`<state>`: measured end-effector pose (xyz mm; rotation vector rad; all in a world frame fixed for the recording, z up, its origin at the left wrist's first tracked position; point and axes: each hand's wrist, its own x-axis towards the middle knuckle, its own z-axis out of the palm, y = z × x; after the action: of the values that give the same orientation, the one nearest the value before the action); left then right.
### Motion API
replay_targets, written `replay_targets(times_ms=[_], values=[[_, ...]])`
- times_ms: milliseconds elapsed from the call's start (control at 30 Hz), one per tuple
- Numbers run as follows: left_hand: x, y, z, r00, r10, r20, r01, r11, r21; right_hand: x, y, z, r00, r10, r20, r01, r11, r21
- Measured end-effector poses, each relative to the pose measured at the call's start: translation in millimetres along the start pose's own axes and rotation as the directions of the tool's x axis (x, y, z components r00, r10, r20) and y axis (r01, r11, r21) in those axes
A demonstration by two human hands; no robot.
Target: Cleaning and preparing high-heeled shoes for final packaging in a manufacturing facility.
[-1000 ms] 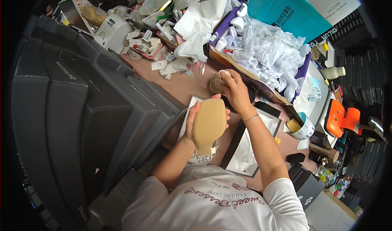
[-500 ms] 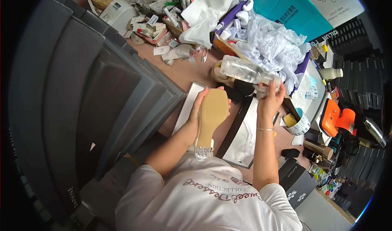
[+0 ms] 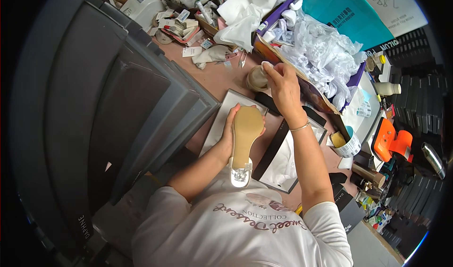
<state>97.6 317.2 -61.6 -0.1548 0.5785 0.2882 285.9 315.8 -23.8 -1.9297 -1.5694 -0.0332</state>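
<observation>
My left hand (image 3: 227, 130) is wrapped round a sandal (image 3: 246, 137), held sole up with the toe pointing away from me. Its sole is tan and its heel clear, with a white back part near my shirt. My right hand (image 3: 285, 85) reaches forward with fingers pinched on a small whitish piece (image 3: 267, 65), too small to name. Right beside those fingertips is a round tan container (image 3: 255, 80) with something pale in it. Below my hands lie an open shoe box (image 3: 222, 111) and another box holding white tissue paper (image 3: 282, 161).
Large dark grey boxes (image 3: 141, 111) are stacked at left. A purple-edged box of crumpled white plastic (image 3: 321, 54) stands at the back, with a teal panel (image 3: 347, 12) behind. An orange tool (image 3: 389, 139) and a roll of labels (image 3: 349, 146) lie at right.
My right hand has moved left and forward to the tan container. The clear plastic bottle it held is out of its grip and no longer visible. The sandal has tilted slightly in my left hand.
</observation>
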Motion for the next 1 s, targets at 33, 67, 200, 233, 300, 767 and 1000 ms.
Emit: replay_targets(times_ms=[33,67,200,233,300,767,1000], values=[[-1,-5,1,1.0,0.001,-0.013,-0.001,1.0,0.001,0,3,-6,0.999,0.012,0.035,-0.013,1.0,0.014],[-4,-7,-1,1.0,0.001,-0.004,-0.001,1.0,0.0,0,1,-7,0.999,0.048,0.006,-0.048,0.993,0.111],[-17,-20,-15,0.999,-0.021,0.032,0.022,0.999,-0.025,-59,-38,-55,0.959,0.072,0.273,-0.198,0.861,0.468],[-18,-23,-21,0.999,-0.028,0.039,0.03,0.999,-0.04,-84,-59,-71,0.929,0.065,0.365,-0.275,0.78,0.561],[-16,-31,-36,0.998,-0.048,0.034,0.05,0.997,-0.062,-134,-92,-90,0.904,-0.092,0.417,-0.21,0.755,0.622],[-39,-66,-11,0.993,-0.102,-0.054,0.111,0.978,0.177,-178,-129,-97,0.96,-0.176,0.218,0.095,0.936,0.339],[-50,-62,-21,0.994,-0.057,0.089,0.045,0.989,0.14,-207,-146,-99,0.972,-0.094,0.214,-0.015,0.891,0.455]])
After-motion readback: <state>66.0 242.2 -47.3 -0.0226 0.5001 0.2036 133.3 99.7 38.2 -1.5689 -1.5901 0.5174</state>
